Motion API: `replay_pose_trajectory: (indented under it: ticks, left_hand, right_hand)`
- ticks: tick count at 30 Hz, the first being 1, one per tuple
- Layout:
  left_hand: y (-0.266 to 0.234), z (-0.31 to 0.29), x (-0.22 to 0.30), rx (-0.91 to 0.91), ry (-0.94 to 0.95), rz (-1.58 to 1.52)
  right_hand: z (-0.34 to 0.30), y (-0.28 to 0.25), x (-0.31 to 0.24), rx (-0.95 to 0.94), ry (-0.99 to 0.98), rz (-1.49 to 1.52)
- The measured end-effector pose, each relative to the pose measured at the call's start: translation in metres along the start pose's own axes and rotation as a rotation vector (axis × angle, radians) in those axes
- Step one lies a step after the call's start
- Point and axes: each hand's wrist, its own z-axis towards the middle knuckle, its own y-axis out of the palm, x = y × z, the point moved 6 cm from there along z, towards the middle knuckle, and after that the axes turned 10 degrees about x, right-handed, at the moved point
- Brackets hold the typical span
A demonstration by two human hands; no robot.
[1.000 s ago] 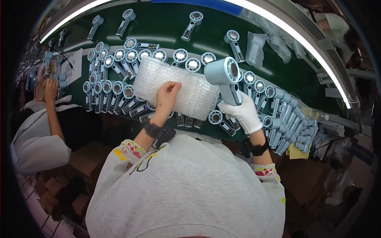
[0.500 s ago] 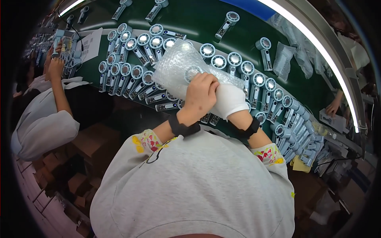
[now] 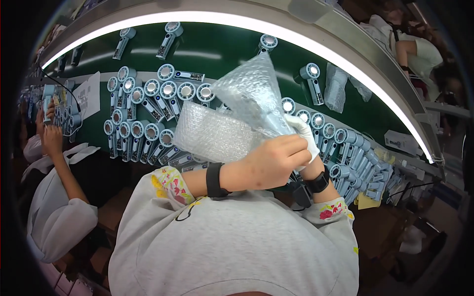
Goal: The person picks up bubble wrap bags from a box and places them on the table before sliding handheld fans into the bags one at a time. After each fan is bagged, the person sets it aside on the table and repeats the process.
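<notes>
Over the bench I hold up a bubble-wrap bag (image 3: pixel 249 89), its far end widest and raised. Through the film a pale blue handheld fan shows dimly. My bare left hand (image 3: pixel 284 157) is closed, fingers pinched at the bag's near end. White-gloved, my right hand (image 3: pixel 307 137) wraps round that same end from the right, partly behind the left. A second bubble-wrap piece (image 3: pixel 210 132) lies flat under my left forearm, across some fans. Rows of light blue handheld fans (image 3: pixel 168 90) with round heads lie around it, their handles showing inner parts.
More fans (image 3: pixel 358 160) are heaped at the right. Bubble-wrap bags (image 3: pixel 336 88) lie on the far green bench (image 3: pixel 222 58), beneath a bright light bar (image 3: pixel 232 20). At the left, a co-worker's hand (image 3: pixel 51 139) is near fans and a white sheet (image 3: pixel 89 101).
The bubble-wrap bag with the fan has come up off the other wrap and tilted upright. My left hand has moved down and right to its near end. The view has shifted.
</notes>
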Motion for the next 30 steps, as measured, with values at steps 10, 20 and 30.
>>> replay_pose_trajectory:
  ticks: [10, 20, 30]
  left_hand:
    - [-0.039, -0.092, -0.088, -0.11, -0.566, 0.288]
    - [-0.027, -0.118, -0.083, -0.084, -0.504, 0.372]
    - [-0.013, -0.122, -0.085, -0.038, -0.436, 0.485]
  right_hand:
    - [0.242, -0.05, -0.072, 0.431, -0.796, -0.912]
    - [0.224, -0.138, -0.057, 0.691, -0.59, -1.377]
    - [0.121, -0.13, -0.043, -0.025, -0.18, -0.006]
